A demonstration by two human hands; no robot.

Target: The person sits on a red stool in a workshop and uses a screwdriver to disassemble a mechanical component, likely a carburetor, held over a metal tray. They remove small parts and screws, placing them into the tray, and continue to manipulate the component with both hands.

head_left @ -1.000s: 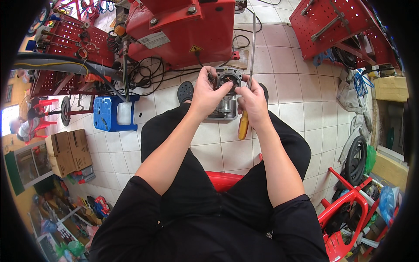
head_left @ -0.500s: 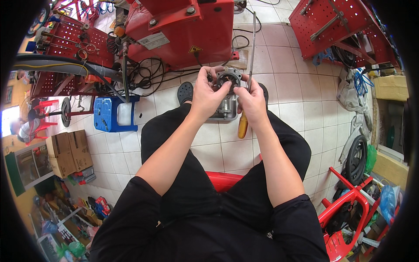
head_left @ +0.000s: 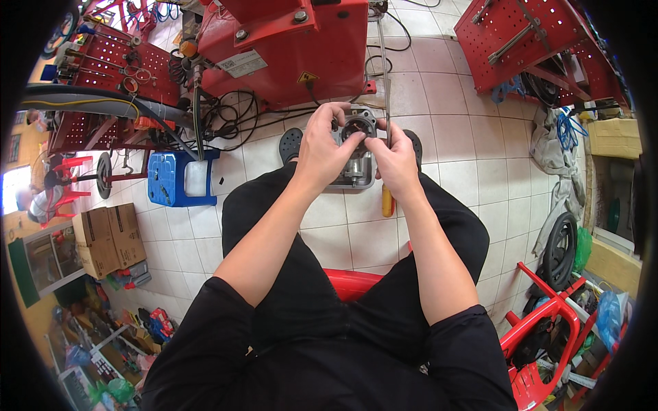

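A round metal housing (head_left: 359, 127), dark inside with a paler flange, sits between the two hands, over a metal tray (head_left: 353, 186) near the feet. The step in hand looks like close thumb work at the housing's open face. The next move probably calls for steady support from the left and a controlled push by the thumbs, with the long tool kept clear.

The left hand (head_left: 321, 151) arches its fingers (head_left: 334, 109) in a narrow curl beside the housing's left edge, the thumb (head_left: 351, 141) reaching to the opening. Whether these fingers clamp the wall or merely brace it, I cannot tell. The right hand (head_left: 395, 162) holds a long screwdriver (head_left: 386, 82), its shaft passing through the closed fingers and its yellow handle (head_left: 388, 204) hanging below the palm. That hand's thumb points at the housing's lower right edge and seems to touch it.

The housing lies just between the two thumb tips. A silvery part (head_left: 354, 166) shows below it in the tray; whether the housing rests on this is hidden. The tray appears to stand on the pale tiled floor (head_left: 322, 229), between dark clogs (head_left: 290, 142).
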